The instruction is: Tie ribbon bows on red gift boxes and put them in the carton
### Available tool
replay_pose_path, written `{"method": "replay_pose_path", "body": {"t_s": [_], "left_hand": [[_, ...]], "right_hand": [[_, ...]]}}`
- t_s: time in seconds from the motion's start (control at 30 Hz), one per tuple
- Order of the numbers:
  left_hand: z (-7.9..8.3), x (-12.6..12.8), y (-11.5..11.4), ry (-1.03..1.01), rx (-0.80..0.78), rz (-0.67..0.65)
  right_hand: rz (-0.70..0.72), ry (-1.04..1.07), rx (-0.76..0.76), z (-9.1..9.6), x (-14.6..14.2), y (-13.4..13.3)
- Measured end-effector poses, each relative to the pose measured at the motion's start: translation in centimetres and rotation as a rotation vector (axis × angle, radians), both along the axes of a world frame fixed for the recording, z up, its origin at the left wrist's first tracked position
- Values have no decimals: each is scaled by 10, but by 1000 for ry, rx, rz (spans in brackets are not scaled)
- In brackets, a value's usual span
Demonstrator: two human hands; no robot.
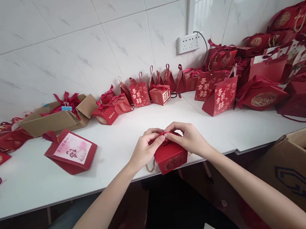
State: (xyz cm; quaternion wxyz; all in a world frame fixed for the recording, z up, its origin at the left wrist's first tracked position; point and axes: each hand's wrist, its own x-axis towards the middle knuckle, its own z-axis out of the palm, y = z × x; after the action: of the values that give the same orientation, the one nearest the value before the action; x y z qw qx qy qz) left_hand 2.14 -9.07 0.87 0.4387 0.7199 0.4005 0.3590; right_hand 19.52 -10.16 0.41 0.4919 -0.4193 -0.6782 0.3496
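A red gift box (pixel 172 158) with a gold emblem on its front sits at the table's near edge, in the middle. Tan twisted rope (pixel 150 166) hangs out at its left side, and a bit more shows at the right. On top of the box, my left hand (pixel 149 146) pinches a red ribbon (pixel 163 134) between thumb and fingers. My right hand (pixel 188 138) meets it there, its thumb and fingers closed on the same ribbon. The fingertips nearly touch and hide most of the ribbon.
On the white table (pixel 117 141), a red box with a couple's picture (pixel 73 150) stands left. Behind it is an open cardboard tray (pixel 42 118) with ribbons. Several red boxes (pixel 139 94) line the wall; more pile up right. A large carton (pixel 293 164) stands front right.
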Motion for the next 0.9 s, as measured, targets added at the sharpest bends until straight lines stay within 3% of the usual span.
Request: {"method": "replay_pose_path", "body": {"t_s": [0.13, 0.3, 0.43, 0.6, 0.9], "left_hand": [[-1, 0, 2, -105, -99, -38], [-1, 1, 5, -170, -131, -68], [-3, 2, 4, -197, -138, -11], [-4, 2, 2, -197, -136, 13], [-3, -1, -1, -155, -61, 11]], "right_hand": [[118, -17, -20, 3, 7, 6], [39, -86, 20, -2, 6, 6], [-70, -153, 230, -2, 11, -5], [-49, -384, 473, 3, 18, -20], [-157, -539, 771, 0, 11, -15]]}}
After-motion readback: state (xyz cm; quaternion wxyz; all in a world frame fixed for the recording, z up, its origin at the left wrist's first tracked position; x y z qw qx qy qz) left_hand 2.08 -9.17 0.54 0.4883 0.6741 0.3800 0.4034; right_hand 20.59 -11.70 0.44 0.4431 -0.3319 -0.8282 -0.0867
